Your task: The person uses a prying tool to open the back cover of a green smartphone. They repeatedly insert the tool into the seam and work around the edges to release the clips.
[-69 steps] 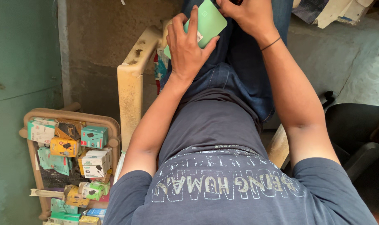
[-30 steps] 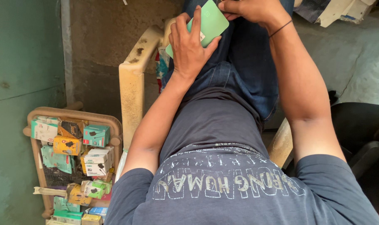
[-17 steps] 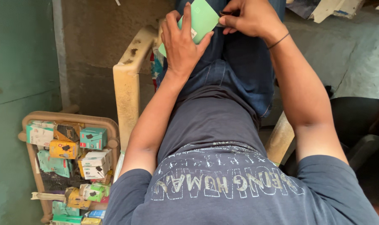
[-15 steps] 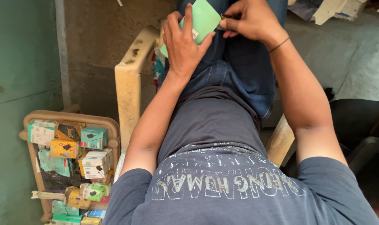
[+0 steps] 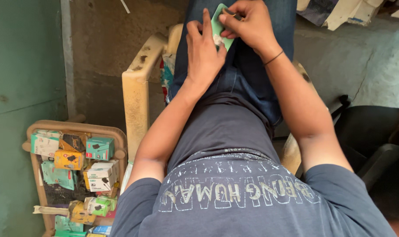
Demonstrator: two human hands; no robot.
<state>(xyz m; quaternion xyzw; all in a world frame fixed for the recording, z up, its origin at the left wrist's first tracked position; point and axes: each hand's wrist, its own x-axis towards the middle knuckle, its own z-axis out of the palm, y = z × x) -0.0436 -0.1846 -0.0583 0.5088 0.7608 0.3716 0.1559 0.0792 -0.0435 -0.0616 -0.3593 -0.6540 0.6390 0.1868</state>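
Green box (image 5: pixel 218 26): left hand (image 5: pixel 204 52) clamped on it, right hand (image 5: pixel 248 22) pinching its top flap; opening begun, contents unseen

A thin, flat, light-green card-like packet (image 5: pixel 218 27) is seen held on edge above a denim-clad lap, tilted slightly, its narrow side turned toward the camera. Much of its face is covered by fingers; a small whitish patch is visible near its lower edge.
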